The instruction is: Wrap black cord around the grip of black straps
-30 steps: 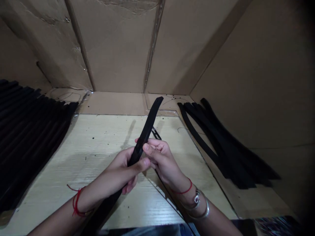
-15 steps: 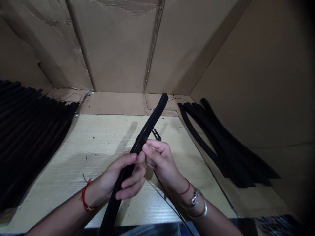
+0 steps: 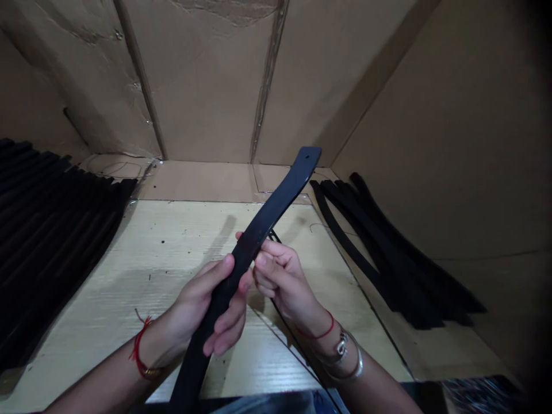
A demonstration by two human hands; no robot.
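Black strip [image 3: 263, 227] in left hand [image 3: 204, 305], right hand [image 3: 280, 276] pinching.

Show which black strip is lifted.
The black strip gripped by the left hand and pinched by the right hand; the others lie in the left stack and right pile.

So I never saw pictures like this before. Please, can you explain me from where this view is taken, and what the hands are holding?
This view comes from one camera worn on a person's head, looking forward and down, so the arms enter from the bottom. There is no machine, only two bare hands. The left hand wraps around a long black strip, and the right hand pinches it higher up. The strip has a small hole near its far end. Under the hands lies a pale wood-grain board. Rows of black strips lie to its left, a loose pile of black strips to its right, and cardboard walls stand behind.
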